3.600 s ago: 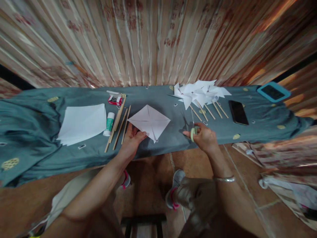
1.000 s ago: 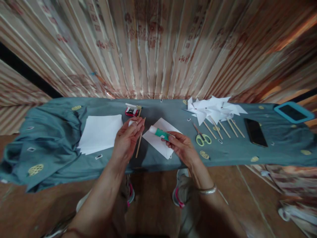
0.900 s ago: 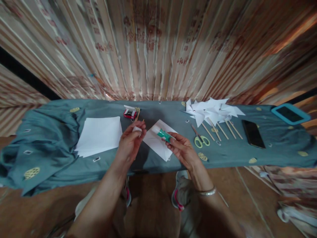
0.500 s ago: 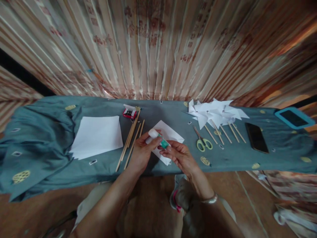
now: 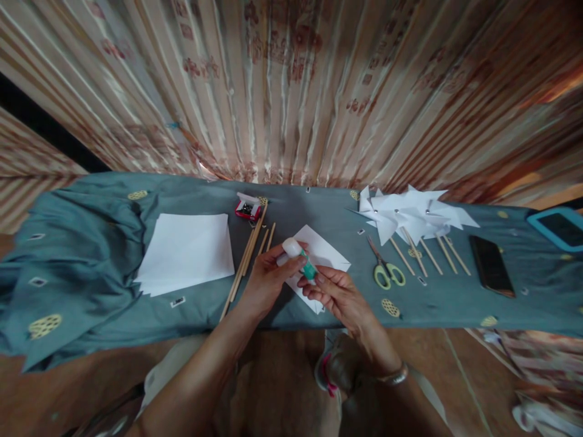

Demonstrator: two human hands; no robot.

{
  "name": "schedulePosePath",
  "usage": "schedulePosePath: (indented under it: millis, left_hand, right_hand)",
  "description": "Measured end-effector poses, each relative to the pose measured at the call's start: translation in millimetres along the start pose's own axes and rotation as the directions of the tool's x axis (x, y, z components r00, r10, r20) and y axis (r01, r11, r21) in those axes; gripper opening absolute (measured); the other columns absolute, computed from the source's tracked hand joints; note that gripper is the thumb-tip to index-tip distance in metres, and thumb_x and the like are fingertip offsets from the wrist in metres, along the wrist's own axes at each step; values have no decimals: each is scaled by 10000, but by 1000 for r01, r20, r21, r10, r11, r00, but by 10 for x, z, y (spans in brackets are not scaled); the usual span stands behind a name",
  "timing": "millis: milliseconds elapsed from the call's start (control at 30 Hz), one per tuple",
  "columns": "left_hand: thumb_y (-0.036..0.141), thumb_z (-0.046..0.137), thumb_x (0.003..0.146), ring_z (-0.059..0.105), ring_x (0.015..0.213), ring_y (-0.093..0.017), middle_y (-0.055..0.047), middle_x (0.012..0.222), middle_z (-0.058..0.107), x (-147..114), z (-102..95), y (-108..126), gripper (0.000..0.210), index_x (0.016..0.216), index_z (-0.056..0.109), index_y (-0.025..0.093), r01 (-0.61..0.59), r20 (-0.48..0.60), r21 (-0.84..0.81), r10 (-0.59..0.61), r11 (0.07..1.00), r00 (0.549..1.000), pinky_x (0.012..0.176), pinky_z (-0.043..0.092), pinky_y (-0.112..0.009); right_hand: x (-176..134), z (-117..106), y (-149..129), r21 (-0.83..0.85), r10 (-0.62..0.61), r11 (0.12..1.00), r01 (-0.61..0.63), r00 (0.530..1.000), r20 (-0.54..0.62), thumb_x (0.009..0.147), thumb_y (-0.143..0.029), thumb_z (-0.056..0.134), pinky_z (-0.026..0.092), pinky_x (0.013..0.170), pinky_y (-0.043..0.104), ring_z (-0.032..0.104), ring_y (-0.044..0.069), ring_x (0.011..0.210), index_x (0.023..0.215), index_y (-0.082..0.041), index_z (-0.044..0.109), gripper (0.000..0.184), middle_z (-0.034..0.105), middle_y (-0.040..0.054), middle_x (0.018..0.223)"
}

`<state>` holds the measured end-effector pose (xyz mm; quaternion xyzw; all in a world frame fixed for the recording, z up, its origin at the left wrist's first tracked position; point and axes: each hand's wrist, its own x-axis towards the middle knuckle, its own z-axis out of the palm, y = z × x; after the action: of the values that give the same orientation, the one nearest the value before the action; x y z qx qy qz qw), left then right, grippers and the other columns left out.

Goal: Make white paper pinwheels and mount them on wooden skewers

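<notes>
A white and green glue stick [image 5: 308,269] is held between both hands, tilted, above the paper. Wrapped round its white upper end is my left hand [image 5: 268,276]. The fingertips of my right hand [image 5: 339,297] pinch its lower end. Beneath the hands lies a folded white paper square [image 5: 319,246], partly hidden by them. Several thin wooden sticks [image 5: 248,252] lie just left of my left hand. A pair of scissors [image 5: 387,270] with green handles rests to the right of my right hand.
A stack of white paper [image 5: 186,252] lies at left on the blue-green cloth [image 5: 104,243]. Behind the sticks stands an open red box [image 5: 248,208] of small pins. Several white paper pinwheels [image 5: 410,212], a black phone [image 5: 492,265] and a blue-framed tablet [image 5: 558,227] are at right.
The view has shifted slightly, so the table's things appear a little further right. Both hands keep their hold on the glue stick, with little other visible change.
</notes>
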<state>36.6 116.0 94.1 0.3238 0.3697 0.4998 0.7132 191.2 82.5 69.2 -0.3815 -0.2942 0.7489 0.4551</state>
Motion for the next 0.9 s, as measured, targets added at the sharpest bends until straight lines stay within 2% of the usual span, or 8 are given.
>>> schedulePosePath:
  millis: [267,500,667,900]
  left_hand:
    - [347,857,605,575,635,-117,-4,708,680,-1,13,-3,346,882,764,163,16,10,9,-16,1000,1000,619,447,-245]
    - [367,871,568,566,604,-102,-9,728,690,-12,62,-35,410,892,757,143,37,-25,14,-37,999,999,593,441,-237]
    - [388,872,559,527,546,-85,8,661,661,3,167,-86,438,901,758,139,36,-39,17,-36,999,999,544,416,-224]
    - [430,858,587,504,568,-65,6,729,685,34,304,-165,411,899,763,180,-14,-32,-106,10,994,999,549,390,-202]
  right_hand:
    - [-25,-4,9,51,5,999,-5,1000,6,695,-418,835,567,629,160,701,97,634,852,-185,781,287,768,48,752]
    - [-95,-17,42,77,12,997,-12,1000,4,719,-429,816,565,605,172,693,101,618,821,-160,768,292,768,63,777]
    - [-155,-17,53,160,7,987,0,999,-41,687,-417,844,549,572,143,683,87,580,773,-162,762,282,757,48,713]
    - [-245,-28,35,224,-34,973,62,992,-123,694,-389,846,537,551,131,655,72,559,799,-148,752,279,749,40,697]
